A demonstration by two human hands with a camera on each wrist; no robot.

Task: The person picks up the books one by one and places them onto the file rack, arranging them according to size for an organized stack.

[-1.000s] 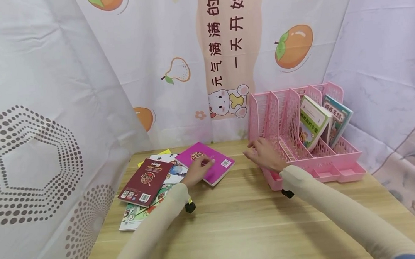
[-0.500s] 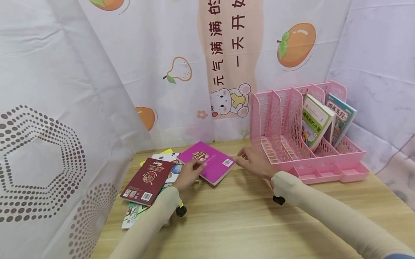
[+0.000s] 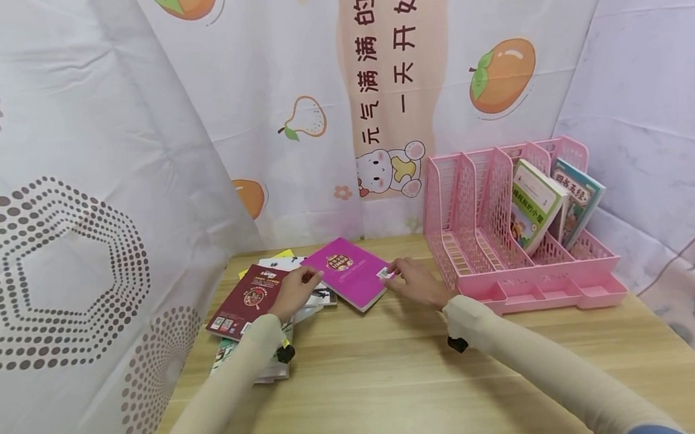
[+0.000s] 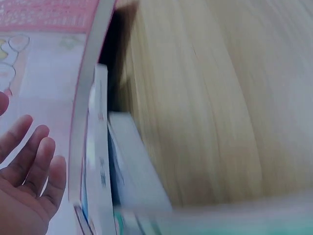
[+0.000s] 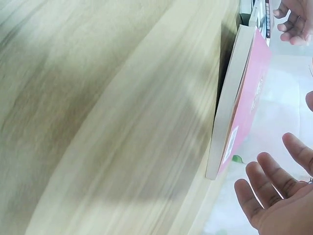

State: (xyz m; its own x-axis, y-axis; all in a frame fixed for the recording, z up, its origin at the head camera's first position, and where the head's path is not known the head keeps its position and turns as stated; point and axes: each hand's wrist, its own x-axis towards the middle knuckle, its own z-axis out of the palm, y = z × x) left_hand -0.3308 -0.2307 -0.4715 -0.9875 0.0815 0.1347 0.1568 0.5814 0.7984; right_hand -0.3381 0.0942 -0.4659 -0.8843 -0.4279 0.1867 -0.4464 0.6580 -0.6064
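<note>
Head view shows us the purple book point(image 3: 350, 272) lying at the back of the table point(image 3: 366, 384), between the 2 hands. The left hand point(image 3: 295, 292) is near its left edge, the right hand point(image 3: 419, 284) near its right corner. In the wrist views, both have loosely bent fingers and hold nothing. To the left we find the red book point(image 3: 249, 302), overlapping a white book point(image 3: 282, 263). At the right stands the pink rack point(image 3: 536, 277), where we see a green book point(image 3: 530, 212) and a teal book point(image 3: 578, 197) leaning.
</note>
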